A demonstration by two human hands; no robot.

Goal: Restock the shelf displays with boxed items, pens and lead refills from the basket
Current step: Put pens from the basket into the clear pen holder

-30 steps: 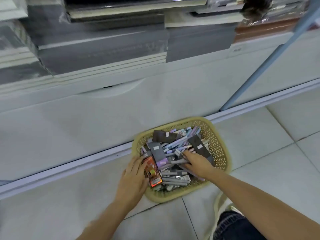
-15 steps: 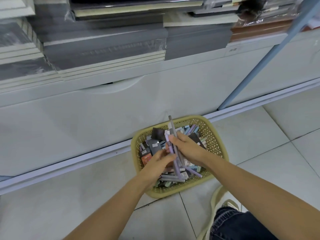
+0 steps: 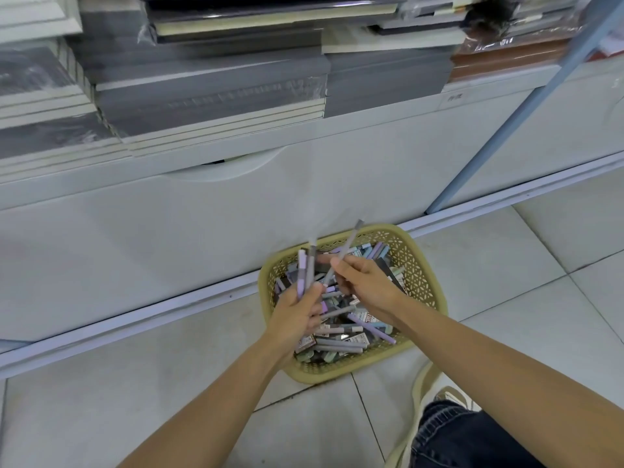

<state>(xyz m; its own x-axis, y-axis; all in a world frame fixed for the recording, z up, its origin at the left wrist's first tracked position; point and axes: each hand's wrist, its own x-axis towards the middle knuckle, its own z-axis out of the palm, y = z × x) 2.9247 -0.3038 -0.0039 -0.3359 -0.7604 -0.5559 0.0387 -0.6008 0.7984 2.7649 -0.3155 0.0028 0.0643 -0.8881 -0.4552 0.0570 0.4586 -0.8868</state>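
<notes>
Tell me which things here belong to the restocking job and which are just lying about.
Job in hand:
basket
loose pens and small boxes inside it
bunch of pens gripped in the left hand
grey pen pinched in the right hand

Just lying about:
stacked grey books
blue pole
white drawer front

Even, bright light; wide-angle edge curvature

Stationery shop aisle, white drawer front point(image 3: 236, 238) of a display unit, above it stacks of plastic-wrapped grey notebooks point(image 3: 209, 96) and a small shelf-edge label point(image 3: 450, 97), below it on the tiled floor point(image 3: 506, 271) a yellow basket point(image 3: 420, 282) heaped with pens point(image 3: 371, 328) and small boxed items point(image 3: 366, 317)
</notes>
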